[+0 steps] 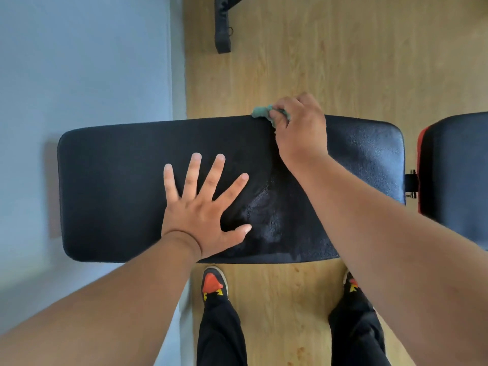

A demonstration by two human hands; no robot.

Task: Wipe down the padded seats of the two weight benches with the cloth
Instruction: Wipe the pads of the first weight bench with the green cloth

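Two hands on seat pad [118, 186] | my right hand [301, 130] bunches cloth [261, 112] in its grip at far edge | left hand [200, 207] flat, fingers spread | pad's long axis left-right, unwiped stretch lies left of cloth | second pad [456, 175] right.

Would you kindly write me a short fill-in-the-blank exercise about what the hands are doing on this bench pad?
1. The right hand grips a ____ cloth at the far edge of the black pad.
2. The left hand rests on the pad with its fingers ____.
3. A second pad to the right has ____ trim.
4. The floor looks like ____.

Missing words: green; spread; red; wood
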